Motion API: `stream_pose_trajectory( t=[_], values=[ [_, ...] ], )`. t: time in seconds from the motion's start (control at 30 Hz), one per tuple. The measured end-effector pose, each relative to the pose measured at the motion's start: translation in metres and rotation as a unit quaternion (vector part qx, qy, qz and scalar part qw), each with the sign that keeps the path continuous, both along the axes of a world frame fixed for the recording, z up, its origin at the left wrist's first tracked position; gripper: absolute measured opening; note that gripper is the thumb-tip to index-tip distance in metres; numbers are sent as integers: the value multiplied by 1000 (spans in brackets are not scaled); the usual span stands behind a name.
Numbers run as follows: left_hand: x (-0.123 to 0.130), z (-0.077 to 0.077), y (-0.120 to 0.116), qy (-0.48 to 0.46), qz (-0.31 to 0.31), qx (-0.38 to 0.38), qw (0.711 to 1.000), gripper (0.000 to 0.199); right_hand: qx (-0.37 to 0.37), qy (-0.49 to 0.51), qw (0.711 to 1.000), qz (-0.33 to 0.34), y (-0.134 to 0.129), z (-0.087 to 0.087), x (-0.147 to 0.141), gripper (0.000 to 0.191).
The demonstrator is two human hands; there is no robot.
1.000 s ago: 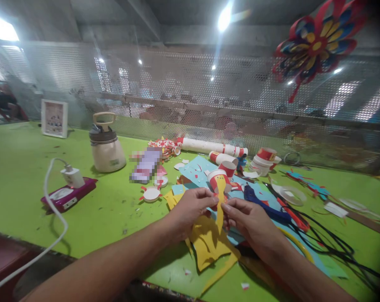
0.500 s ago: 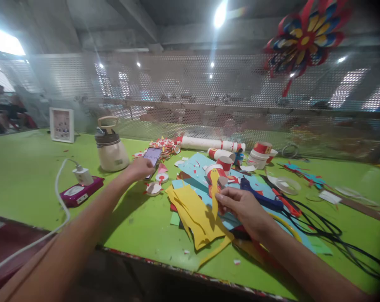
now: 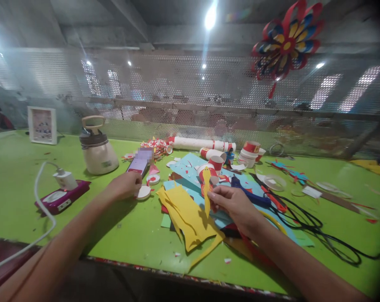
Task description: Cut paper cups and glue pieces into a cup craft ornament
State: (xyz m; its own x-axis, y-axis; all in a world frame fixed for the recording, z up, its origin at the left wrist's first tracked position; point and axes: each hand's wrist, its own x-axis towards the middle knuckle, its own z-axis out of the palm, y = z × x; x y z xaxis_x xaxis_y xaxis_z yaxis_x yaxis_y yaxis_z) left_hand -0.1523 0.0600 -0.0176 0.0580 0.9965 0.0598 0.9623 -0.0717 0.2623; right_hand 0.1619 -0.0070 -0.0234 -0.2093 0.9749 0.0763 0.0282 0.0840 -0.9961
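My left hand (image 3: 125,186) is at the lower end of a phone (image 3: 139,162) that lies on the green table (image 3: 129,239); its fingers are curled, and what they grip, if anything, is hidden. Just beside its fingertips sits a round white paper piece (image 3: 143,193). My right hand (image 3: 232,203) pinches a narrow yellow paper cutout (image 3: 207,191) between thumb and fingers, holding it upright above the papers. Below it are yellow sheets (image 3: 190,218) on light blue paper (image 3: 190,167). Red and white paper cups (image 3: 215,164) stand behind the cutout.
At the left are a jug (image 3: 100,157), a purple power strip (image 3: 64,197) with a white cable, and a framed picture (image 3: 42,126). A blue glue gun (image 3: 251,195) and black cables (image 3: 306,222) lie right. A paper flower (image 3: 287,45) hangs above.
The view has turned slightly right, so things appear shifted left. My left hand has moved from the phone's screen area down to its lower end. My right hand still holds the yellow cutout.
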Motion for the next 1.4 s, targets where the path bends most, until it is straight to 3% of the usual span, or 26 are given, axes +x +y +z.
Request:
stream_pose_trajectory(
  t=[0.13, 0.27, 0.43, 0.57, 0.63, 0.93, 1.13, 1.4],
  values=[
    [2, 18, -15, -46, 10, 55, 997, 11, 0, 0, 1000, 3, -2, 1, 0, 27],
    [29, 31, -16, -136, -21, 86, 987, 10, 2, 1, 1000, 7, -2, 0, -3, 30],
    [80, 24, 5, -284, -63, 49, 955, 5, -3, 20, 1000, -10, 3, -4, -2, 34],
    [107, 14, 11, -387, -71, -15, 919, 20, -13, 40, 999, -12, 8, -6, 2, 35],
    [111, 9, 8, -422, -71, -44, 903, 24, -15, 47, 999, -6, 8, -6, 3, 33],
    [122, 0, -17, -507, -130, -151, 839, 4, -12, 21, 1000, -17, -3, 1, -3, 27],
    [129, -8, -22, -543, -162, -198, 800, 15, 67, -100, 990, -72, -1, 1, -2, 20],
    [128, -7, -24, -592, -139, -220, 763, 19, 110, -102, 983, -107, 3, -4, 0, 17]
  ],
)
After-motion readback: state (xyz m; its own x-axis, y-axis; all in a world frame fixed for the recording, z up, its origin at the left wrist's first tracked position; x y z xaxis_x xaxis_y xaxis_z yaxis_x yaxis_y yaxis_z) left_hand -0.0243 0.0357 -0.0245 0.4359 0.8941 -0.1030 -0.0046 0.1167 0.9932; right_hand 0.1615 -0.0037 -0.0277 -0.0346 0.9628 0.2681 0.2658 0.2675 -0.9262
